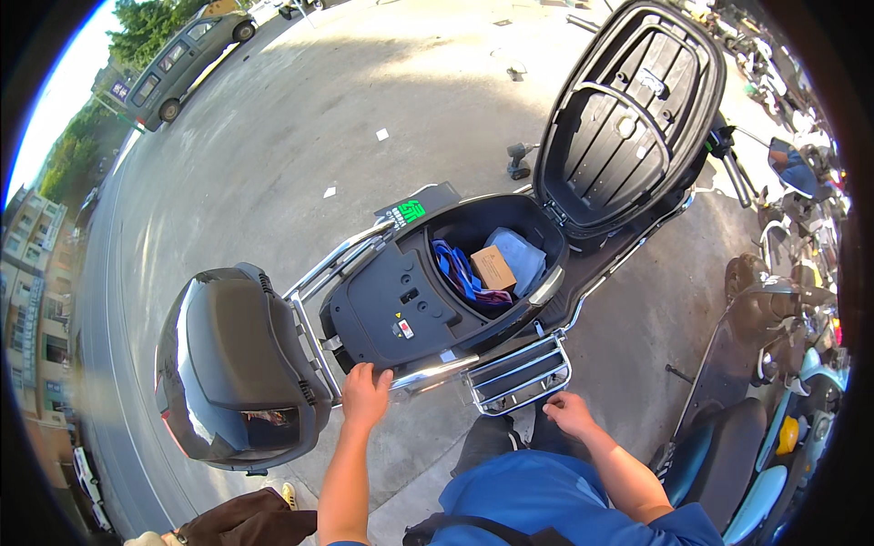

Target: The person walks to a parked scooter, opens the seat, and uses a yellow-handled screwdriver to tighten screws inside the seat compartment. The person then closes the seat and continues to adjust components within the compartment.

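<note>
A black scooter's under-seat compartment (364,300) has its seat (624,127) raised, exposing a cardboard box (492,267), blue fabric (451,268) and a clear plastic bag (521,257). My left hand (366,396) is open, its slightly bent fingers at the compartment's lower-left edge, beside the chrome rail (423,373). My right hand (569,414) is closed, just below the folding side rack (519,373); what it holds, if anything, is too small to make out. A black top box (237,364) sits at the scooter's rear, left of my left hand.
A cordless drill (517,162) stands on the pavement (291,164) behind the scooter. Parked scooters (728,437) crowd the right side. A grey van (182,68) is at upper left. Another person's brown-clothed leg and shoe (246,519) show at the lower left.
</note>
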The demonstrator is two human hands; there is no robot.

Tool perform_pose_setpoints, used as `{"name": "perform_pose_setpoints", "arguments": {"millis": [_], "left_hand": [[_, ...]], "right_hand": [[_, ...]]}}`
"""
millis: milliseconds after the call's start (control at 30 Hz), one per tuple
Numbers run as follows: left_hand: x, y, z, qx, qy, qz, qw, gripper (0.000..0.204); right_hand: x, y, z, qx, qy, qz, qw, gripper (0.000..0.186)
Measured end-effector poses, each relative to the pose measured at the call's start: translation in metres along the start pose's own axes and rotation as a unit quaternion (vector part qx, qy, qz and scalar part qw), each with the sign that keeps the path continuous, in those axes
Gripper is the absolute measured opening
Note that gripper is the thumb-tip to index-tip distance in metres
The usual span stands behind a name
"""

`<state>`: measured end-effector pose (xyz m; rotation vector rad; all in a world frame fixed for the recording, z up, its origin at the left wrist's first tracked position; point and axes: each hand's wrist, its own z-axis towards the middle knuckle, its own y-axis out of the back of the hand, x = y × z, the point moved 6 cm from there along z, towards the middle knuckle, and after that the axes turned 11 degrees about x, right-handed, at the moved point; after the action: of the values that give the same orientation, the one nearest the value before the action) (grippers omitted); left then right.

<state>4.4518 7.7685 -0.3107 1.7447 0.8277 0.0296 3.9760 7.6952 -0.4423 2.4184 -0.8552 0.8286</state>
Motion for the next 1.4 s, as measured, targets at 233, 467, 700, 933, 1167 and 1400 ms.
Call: {"name": "perform_pose_setpoints", "arguments": {"millis": [233,467,700,933,1167,1400], "left_hand": [[-0.004,-0.003,0.034,-0.028,0.323,0.025,0.946,0.067],[-0.012,0.0,0.042,-0.041,0.398,0.014,0.916,0.072],[-0.009,-0.001,0.043,-0.054,0.421,0.014,0.905,0.071],[-0.008,-0.004,0.045,-0.067,0.44,-0.016,0.895,0.072],[0.009,-0.013,0.039,-0.087,0.439,-0.031,0.894,0.071],[0.015,-0.016,0.039,-0.101,0.406,-0.019,0.908,0.064]], "right_hand": [[0.082,0.04,0.071,0.069,0.093,-0.128,0.985,0.031],[0.189,0.103,0.18,0.015,0.2,0.006,0.98,0.033],[0.244,0.149,0.351,-0.092,0.078,-0.241,0.963,0.048],[0.21,0.137,0.495,-0.066,-0.036,-0.351,0.933,0.062],[0.168,0.119,0.515,-0.059,-0.129,-0.294,0.945,0.054],[0.175,0.053,0.468,0.103,-0.029,-0.212,0.971,0.041]]}}
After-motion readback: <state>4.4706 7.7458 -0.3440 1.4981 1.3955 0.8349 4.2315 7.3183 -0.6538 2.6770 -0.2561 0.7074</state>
